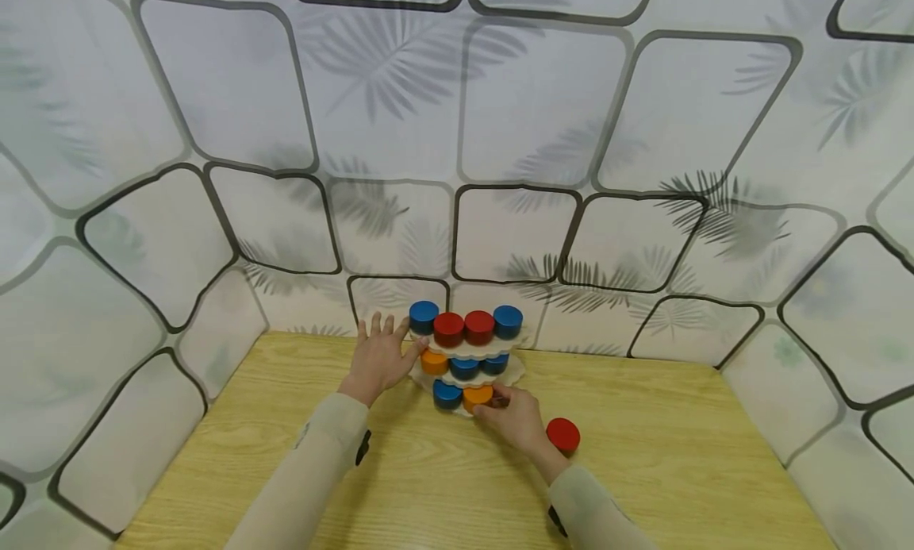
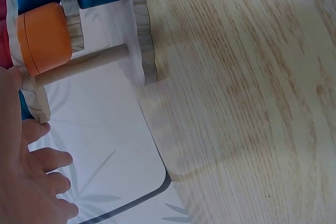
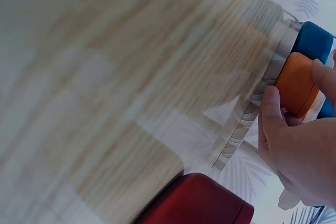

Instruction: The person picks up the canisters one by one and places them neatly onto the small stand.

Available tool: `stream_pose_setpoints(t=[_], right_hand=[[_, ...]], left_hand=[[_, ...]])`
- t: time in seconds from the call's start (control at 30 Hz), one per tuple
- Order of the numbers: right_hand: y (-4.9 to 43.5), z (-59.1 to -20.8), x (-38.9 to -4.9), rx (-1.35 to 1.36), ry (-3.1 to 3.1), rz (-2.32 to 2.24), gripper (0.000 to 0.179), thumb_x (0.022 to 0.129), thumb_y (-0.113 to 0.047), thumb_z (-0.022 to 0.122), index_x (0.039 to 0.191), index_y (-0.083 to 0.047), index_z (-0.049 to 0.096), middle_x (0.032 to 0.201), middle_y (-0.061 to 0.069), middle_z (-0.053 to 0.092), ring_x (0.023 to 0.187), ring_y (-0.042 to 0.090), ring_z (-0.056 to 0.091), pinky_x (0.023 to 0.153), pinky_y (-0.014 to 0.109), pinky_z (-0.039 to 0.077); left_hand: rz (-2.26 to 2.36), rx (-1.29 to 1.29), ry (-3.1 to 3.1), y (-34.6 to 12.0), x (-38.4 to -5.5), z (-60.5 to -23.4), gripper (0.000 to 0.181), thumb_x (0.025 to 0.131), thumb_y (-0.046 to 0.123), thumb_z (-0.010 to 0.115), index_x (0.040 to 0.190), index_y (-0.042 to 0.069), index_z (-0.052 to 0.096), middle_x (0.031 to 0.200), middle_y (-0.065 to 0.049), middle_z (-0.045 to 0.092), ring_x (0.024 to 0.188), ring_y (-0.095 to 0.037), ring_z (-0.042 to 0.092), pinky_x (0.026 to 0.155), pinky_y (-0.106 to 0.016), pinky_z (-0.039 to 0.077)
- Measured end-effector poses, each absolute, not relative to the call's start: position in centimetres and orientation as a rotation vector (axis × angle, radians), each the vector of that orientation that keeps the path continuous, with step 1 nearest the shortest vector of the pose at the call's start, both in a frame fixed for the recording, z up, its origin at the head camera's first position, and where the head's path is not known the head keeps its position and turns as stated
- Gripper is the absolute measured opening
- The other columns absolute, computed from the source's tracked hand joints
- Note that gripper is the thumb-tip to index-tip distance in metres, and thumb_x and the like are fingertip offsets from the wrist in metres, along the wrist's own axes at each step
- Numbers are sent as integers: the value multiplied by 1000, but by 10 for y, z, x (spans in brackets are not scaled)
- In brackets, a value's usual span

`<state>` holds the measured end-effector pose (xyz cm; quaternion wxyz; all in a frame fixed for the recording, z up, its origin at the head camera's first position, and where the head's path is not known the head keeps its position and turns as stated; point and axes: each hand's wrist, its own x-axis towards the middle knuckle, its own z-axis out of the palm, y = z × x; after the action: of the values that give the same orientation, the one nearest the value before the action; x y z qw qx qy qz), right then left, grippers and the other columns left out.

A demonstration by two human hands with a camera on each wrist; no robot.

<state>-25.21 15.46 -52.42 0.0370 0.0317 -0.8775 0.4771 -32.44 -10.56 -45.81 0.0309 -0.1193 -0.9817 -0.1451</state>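
Note:
A wooden three-tier stand with scalloped edges (image 1: 516,371) bears short round blocks. Along its top tier are red blocks (image 1: 449,329) between blue blocks (image 1: 508,321); an orange block (image 1: 434,363) and blue ones sit on the middle tier. At the stand's left, my left hand (image 1: 380,361) has its fingers spread, the thumb and index finger touching the top tier's edge (image 2: 35,98). My right hand (image 1: 516,417) pinches a second orange block (image 3: 298,83) between thumb and fingers at the bottom tier, beside a blue block (image 1: 447,394).
A loose red block (image 1: 563,434) lies on the wooden table (image 1: 657,455), right of my right wrist. Behind the stand rises a patterned wall (image 1: 400,225), with more of it along both sides.

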Motion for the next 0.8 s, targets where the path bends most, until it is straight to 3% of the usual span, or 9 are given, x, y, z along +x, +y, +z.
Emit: stream_pose_setpoints(t=[0.3,0.8], right_hand=[[153,-528,-256,113,-2673,1429,43,84,-16,90,122,0,77,97,11,79,85,19,72,74,29,62],[151,-529,-258,127,-2684,1380,31,84,-18,90,109,-3,80,93,9,79,80,15,67,71,26,57]], left_hand=[[-463,-370,-3017,-106,-324,-458,78,109,66,33,164,11,38,168,-29,32,160,-51,17,129,-70,8],[-453,-366,-3015,-106,-326,-460,78,108,66,34,164,11,40,167,-28,35,160,-51,19,129,-70,9]])
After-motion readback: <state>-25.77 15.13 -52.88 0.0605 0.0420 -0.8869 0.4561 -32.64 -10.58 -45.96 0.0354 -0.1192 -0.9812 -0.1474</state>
